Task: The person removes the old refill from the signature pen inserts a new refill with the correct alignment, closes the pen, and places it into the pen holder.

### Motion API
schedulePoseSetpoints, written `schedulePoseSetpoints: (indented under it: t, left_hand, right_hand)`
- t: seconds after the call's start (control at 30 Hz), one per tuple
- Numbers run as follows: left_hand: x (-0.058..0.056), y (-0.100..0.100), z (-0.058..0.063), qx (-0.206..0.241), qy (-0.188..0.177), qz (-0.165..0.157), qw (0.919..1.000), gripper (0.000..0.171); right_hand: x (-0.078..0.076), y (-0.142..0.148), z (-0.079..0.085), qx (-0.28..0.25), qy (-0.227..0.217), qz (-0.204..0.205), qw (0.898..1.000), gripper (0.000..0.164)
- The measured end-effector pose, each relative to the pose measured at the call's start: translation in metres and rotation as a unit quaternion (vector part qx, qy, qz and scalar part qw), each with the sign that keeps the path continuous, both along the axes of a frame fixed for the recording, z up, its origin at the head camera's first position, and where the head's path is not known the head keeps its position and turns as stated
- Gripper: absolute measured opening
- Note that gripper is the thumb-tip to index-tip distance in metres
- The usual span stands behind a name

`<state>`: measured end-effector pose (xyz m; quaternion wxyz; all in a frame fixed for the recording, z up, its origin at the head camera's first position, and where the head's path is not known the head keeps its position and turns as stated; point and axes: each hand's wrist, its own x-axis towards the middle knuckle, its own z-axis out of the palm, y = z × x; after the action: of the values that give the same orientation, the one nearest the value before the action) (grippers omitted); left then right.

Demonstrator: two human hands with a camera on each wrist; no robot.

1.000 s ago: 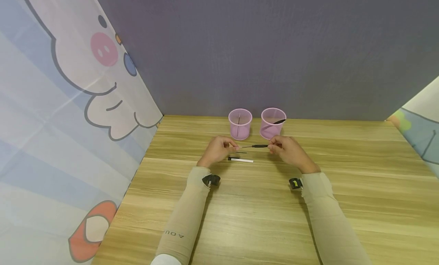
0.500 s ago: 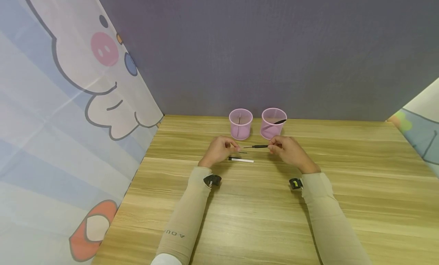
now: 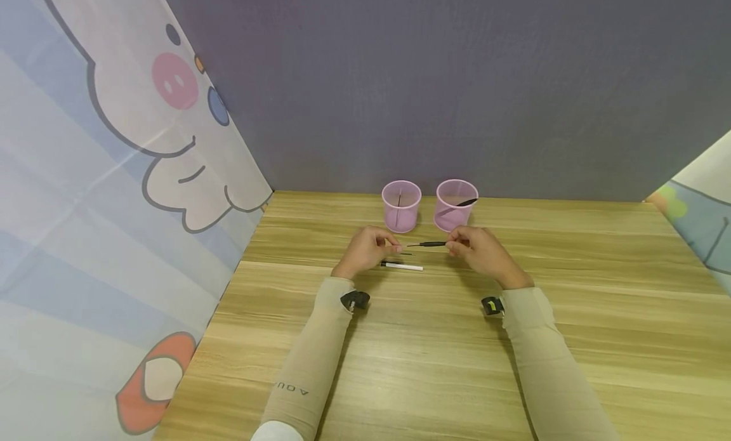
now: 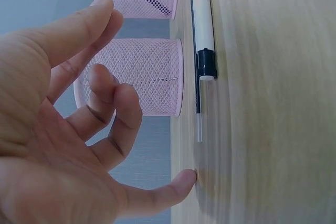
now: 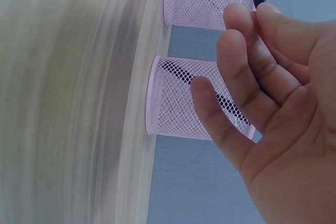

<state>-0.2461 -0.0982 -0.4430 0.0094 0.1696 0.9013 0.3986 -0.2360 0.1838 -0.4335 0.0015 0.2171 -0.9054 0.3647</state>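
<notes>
In the head view, my right hand (image 3: 478, 250) pinches a slim black pen barrel (image 3: 432, 243) between thumb and fingers. It lies level, with a thin dark refill (image 3: 414, 245) sticking out of its left end. My left hand (image 3: 364, 252) pinches at the refill's outer end with thumb and index finger. In the left wrist view its other fingers are bent, and the little finger (image 4: 181, 184) reaches down to the table. Below the hands lie a second refill (image 4: 197, 95) with a clear end and a white pen (image 4: 203, 14) with a black end.
Two pink mesh pen holders stand side by side behind the hands. The left holder (image 3: 401, 222) has a thin dark rod in it; over the rim of the right holder (image 3: 448, 223) leans a black pen-like piece (image 3: 468, 202). A grey wall (image 3: 457, 98) rises behind the wooden table (image 3: 428, 365).
Less of the dark refill shows outside the black barrel's left end than a second ago. My left hand has shifted very slightly right; my right hand has stayed in place.
</notes>
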Motion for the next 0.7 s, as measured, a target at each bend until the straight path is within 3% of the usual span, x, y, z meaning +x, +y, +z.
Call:
schedulePoseSetpoints:
  t: [0.53, 0.7]
  left_hand:
    - [0.0012, 0.0011, 0.0010, -0.013, 0.006, -0.006, 0.9999, 0.009]
    - [0.0016, -0.0013, 0.0018, 0.005, -0.003, -0.008, 1.0000, 0.011]
  right_hand:
    - [0.0012, -0.0007, 0.0005, -0.004, 0.008, 0.000, 1.000, 0.008]
    - [0.0016, -0.0001, 0.0018, -0.005, 0.020, -0.007, 1.000, 0.008]
